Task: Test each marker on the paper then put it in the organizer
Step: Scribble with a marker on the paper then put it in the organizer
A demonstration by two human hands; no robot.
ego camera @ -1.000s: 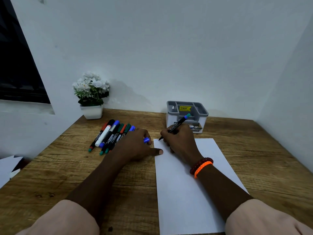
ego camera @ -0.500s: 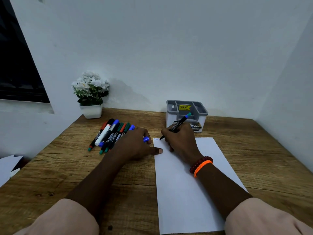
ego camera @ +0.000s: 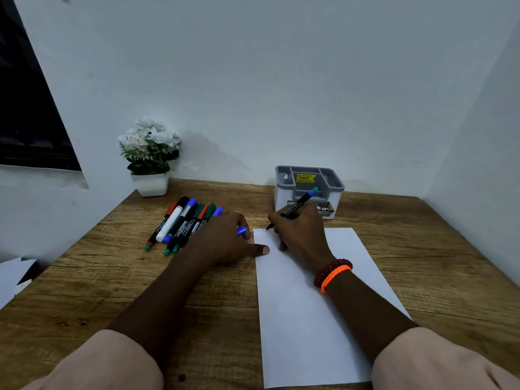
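My right hand (ego camera: 301, 235) grips a black marker (ego camera: 295, 206) with a blue end, its tip touching the top left corner of the white paper (ego camera: 315, 319). Faint blue marks show at that corner. My left hand (ego camera: 225, 240) rests on the table beside the paper, thumb pressing the paper's left edge, fingers curled round a blue cap (ego camera: 241, 231). A bunch of several markers (ego camera: 180, 220) lies to the left of that hand. The grey organizer (ego camera: 309, 190) stands behind my right hand, with no marker visible in it.
A small white pot of white flowers (ego camera: 150, 159) stands at the back left by the wall. Walls close in the wooden table (ego camera: 112, 277) at the back and right. White paper scraps (ego camera: 11, 274) lie off the table's left edge.
The marker tip has stayed at the paper's top left corner while making small strokes; faint blue marks now show there. My left hand has not moved.
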